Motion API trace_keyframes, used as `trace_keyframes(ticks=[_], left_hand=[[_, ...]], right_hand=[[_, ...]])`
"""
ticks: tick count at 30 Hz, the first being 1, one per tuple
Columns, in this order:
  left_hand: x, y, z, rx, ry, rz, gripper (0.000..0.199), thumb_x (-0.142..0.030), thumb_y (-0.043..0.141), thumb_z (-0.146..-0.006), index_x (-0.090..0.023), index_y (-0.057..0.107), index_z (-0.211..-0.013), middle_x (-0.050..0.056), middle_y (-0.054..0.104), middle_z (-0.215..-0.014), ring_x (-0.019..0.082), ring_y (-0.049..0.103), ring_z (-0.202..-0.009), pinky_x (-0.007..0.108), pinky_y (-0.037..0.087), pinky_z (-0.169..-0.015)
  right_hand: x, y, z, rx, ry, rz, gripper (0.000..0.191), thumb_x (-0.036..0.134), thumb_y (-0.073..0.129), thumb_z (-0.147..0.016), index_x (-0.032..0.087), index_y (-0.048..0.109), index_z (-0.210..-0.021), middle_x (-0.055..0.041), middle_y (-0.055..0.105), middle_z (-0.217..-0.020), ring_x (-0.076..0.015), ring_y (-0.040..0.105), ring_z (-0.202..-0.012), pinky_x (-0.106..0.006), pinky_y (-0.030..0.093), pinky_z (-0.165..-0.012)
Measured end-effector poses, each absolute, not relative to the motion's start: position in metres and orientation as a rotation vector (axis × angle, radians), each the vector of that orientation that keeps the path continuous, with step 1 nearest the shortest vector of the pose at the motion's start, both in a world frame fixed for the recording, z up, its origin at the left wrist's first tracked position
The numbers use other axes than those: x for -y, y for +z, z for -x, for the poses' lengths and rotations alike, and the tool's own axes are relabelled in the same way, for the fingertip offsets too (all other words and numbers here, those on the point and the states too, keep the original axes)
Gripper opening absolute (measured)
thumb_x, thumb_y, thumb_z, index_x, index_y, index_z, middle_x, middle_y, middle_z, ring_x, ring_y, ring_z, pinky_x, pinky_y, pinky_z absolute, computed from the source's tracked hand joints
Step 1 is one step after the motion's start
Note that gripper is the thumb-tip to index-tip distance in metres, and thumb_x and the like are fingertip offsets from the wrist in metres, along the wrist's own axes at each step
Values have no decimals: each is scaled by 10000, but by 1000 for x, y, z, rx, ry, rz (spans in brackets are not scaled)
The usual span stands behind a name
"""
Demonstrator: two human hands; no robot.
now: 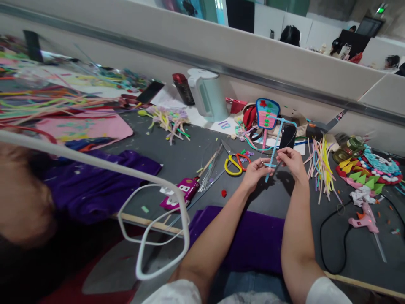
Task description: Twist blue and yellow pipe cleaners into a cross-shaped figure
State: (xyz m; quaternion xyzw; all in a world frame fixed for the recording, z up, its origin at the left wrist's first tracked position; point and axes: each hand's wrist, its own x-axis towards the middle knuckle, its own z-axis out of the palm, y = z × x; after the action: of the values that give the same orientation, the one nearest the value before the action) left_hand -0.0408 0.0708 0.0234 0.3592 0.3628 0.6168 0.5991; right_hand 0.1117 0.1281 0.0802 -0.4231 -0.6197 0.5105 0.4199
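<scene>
A light blue pipe cleaner (pixel 276 143), bent at the top, stands up between my two hands above the dark table. My left hand (pixel 255 174) pinches its lower part, and a short blue end sticks out below the fingers. On the other side my right hand (pixel 291 162) has thumb and forefinger closed at a thin strand beside the stem; what exactly they grip is too small to make out. Scissors (pixel 233 165) with yellow and orange handles lie left of my left hand. Behind the stem are a phone (pixel 287 136) and a blue-edged flowerpot-shaped craft piece (pixel 267 113).
A pink glue gun (pixel 364 218) with a black cord lies at right, near cut pipe cleaners (pixel 321 166) and a glass jar (pixel 349 148). A kettle (pixel 210 95) stands at the back. Left are a white looped frame (pixel 182 202), purple cloth (pixel 95 185) and another person's blurred arm (pixel 25 198).
</scene>
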Motion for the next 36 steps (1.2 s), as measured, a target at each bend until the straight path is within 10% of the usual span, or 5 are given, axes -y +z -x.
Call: trace_keyframes(ticks=[16,25,36], left_hand=[[-72,25,46,-834,1535,-706,446,-239,825,-570,-131,640,-962,35,694,-732,161,667,-668,289,525,-680],[-77,35,66,-520,1417,-682,534,-561,555,-819,-126,665,-1110,163,659,-1138,255,614,-1059,299,517,-773],[-83,22,64,-340,1362,-593,364,-317,571,-859,-93,634,-1140,175,658,-1154,248,627,-1069,347,486,-908]], right_hand=[[-124,78,-95,1790,1393,1011,223,390,666,-686,169,634,-684,-6,641,-577,-102,520,-482,-214,399,-457],[-120,82,-113,1842,1546,952,236,385,692,-666,172,591,-672,50,520,-565,-76,461,-469,-210,400,-467],[-98,59,-104,1565,1620,1003,358,480,729,-650,176,553,-718,41,551,-580,-80,504,-491,-199,455,-450]])
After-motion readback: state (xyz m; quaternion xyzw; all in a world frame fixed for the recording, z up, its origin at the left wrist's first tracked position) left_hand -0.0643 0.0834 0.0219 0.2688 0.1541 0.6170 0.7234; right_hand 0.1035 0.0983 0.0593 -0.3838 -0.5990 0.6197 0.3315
